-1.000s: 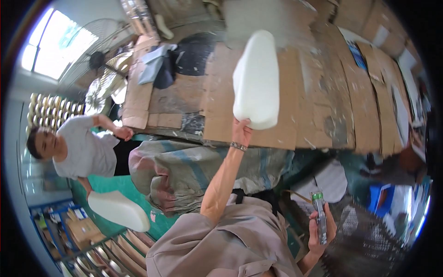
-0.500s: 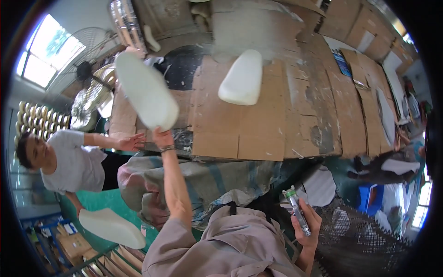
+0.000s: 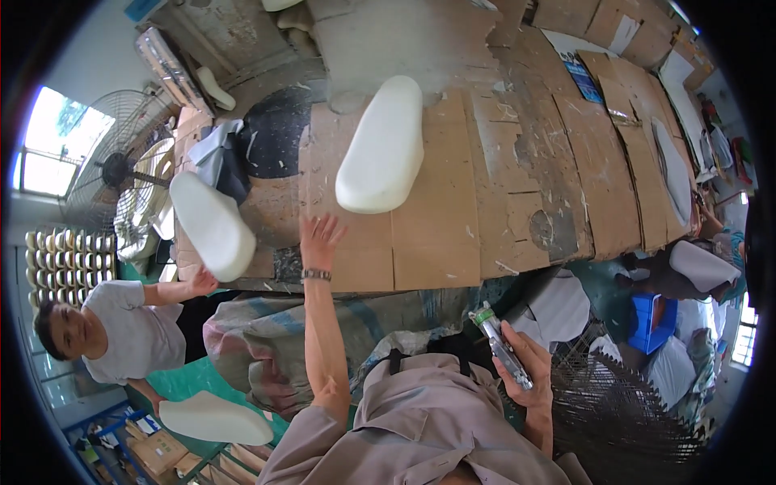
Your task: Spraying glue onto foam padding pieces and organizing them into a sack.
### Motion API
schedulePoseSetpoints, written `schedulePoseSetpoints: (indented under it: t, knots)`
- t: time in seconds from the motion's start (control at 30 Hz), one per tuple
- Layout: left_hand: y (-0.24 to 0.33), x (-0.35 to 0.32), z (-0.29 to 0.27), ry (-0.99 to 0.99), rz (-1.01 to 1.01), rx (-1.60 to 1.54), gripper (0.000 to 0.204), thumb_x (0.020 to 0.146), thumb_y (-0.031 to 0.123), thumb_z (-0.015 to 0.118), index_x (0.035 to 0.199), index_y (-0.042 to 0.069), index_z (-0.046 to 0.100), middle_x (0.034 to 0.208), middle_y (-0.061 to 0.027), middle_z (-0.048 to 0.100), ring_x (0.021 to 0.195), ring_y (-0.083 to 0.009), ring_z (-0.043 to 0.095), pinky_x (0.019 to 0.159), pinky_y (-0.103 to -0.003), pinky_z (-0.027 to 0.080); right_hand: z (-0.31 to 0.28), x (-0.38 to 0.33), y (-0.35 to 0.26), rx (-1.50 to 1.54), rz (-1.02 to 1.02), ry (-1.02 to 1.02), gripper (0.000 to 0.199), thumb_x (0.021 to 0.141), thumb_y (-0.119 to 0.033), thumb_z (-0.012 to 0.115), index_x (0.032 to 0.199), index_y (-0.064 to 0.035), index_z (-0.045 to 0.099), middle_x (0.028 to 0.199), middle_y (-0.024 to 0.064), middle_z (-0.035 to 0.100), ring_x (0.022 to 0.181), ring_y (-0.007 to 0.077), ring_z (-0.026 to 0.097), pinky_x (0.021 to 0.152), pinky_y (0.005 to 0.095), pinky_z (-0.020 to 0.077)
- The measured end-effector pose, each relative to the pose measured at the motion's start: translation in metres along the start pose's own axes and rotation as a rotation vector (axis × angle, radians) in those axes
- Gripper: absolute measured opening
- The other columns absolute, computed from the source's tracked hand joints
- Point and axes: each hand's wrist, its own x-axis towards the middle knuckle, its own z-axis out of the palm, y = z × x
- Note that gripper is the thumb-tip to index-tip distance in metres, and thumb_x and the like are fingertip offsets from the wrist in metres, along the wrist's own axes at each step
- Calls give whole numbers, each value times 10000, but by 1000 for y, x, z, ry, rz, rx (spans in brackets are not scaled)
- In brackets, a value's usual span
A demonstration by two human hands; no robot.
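You have three white foam pads plainly in view: one lying on the cardboard-covered table (image 3: 436, 242) ahead of you, the foam pad (image 3: 381, 145); a second foam pad (image 3: 212, 225) at the table's left edge, held up by the co-worker's hand (image 3: 200, 281); and a third foam pad (image 3: 212, 418) low at the left, beside that person. More white shapes sit at the far right, but the bent rim of the view makes them hard to count.

Your left hand (image 3: 319, 238) is stretched out over the table with fingers spread, empty, just below the near end of the pad on the table and not touching it. Your right hand (image 3: 525, 368) is closed around a slim spray bottle (image 3: 499, 346) with a green cap, held near your chest.

A striped sack (image 3: 267, 339) lies between you and the table edge. A fan (image 3: 121, 162) stands at the left. The pad on the table is long, rounded, smooth and off-white, lying flat and slightly slanted.
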Motion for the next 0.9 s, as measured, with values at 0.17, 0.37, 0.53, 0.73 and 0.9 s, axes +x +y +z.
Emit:
schedulePoseSetpoints:
  t: [0.17,0.37,0.53,0.73,0.9]
  knots:
    - [-40,29,58,-142,-35,216,350,1015,284,643,1240,23,580,1133,-104,660,1022,-213,649,832,-405,569,-9,13,13,-1,-34,16,608,774,64,715,1369,26,595,899,177,660,724,304,658,669,343,520]
    - [-140,-54,-19,45,-199,395,303,1033,68,551,1331,16,529,1147,-58,664,989,-177,679,807,-342,609,-5,4,11,-19,19,101,592,788,61,703,1369,37,590,916,178,673,751,293,677,677,335,528]
    - [-171,-70,-58,-67,-84,287,400,1027,28,538,1418,16,450,1188,-73,652,1014,-205,692,865,-406,629,4,-13,-6,36,2,99,543,836,22,701,1364,60,582,931,178,687,778,260,699,711,319,546]
    - [-163,-59,-65,-69,-116,225,425,1014,2,553,1424,5,444,1206,-74,645,1041,-201,684,820,-362,638,11,-23,-29,-36,-21,157,513,854,-35,713,1340,75,593,916,181,683,778,254,696,706,329,549]
    - [-167,-59,-68,-67,-108,220,406,1033,26,535,1429,14,443,1132,-68,659,981,-198,698,820,-379,644,15,-31,-47,-88,-34,257,501,840,-42,725,1313,77,609,908,177,683,760,268,686,699,328,536]
